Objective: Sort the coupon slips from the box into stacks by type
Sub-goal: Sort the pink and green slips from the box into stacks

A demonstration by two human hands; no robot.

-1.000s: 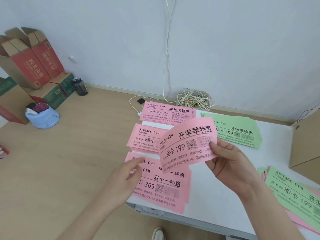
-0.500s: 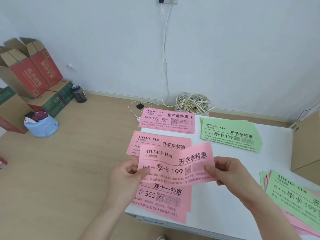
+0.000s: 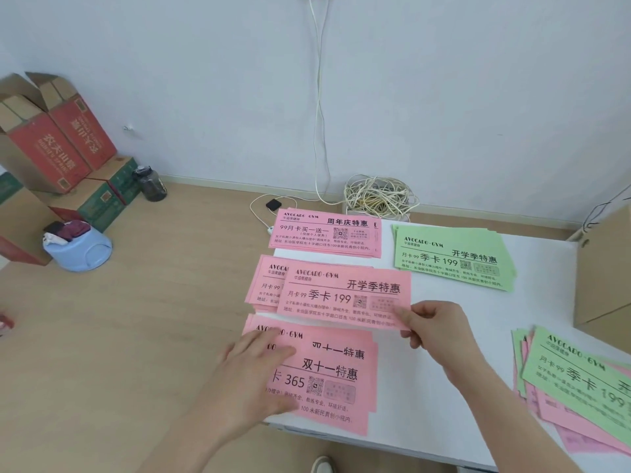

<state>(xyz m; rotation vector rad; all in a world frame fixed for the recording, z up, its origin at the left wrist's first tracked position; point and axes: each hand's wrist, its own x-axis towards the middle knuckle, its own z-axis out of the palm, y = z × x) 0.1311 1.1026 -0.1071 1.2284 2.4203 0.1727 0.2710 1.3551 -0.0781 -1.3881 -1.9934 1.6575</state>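
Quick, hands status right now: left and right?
The left hand is open, fingers flat on the pink 365 coupon stack.
The right hand pinches the pink 199 coupon slip by its lower right corner.

You've got a plain white wall [image 3: 444, 80] and a wood floor [image 3: 119, 336]. Cartons [image 3: 58, 141] sit stacked in your left corner, and a cable coil [image 3: 379, 196] lies behind the white table [image 3: 532, 302].

The left hand [image 3: 252, 370] lies palm-down, fingers apparently straight, while the right hand [image 3: 435, 331] pinches a pink slip [image 3: 341, 295] between thumb and fingers.
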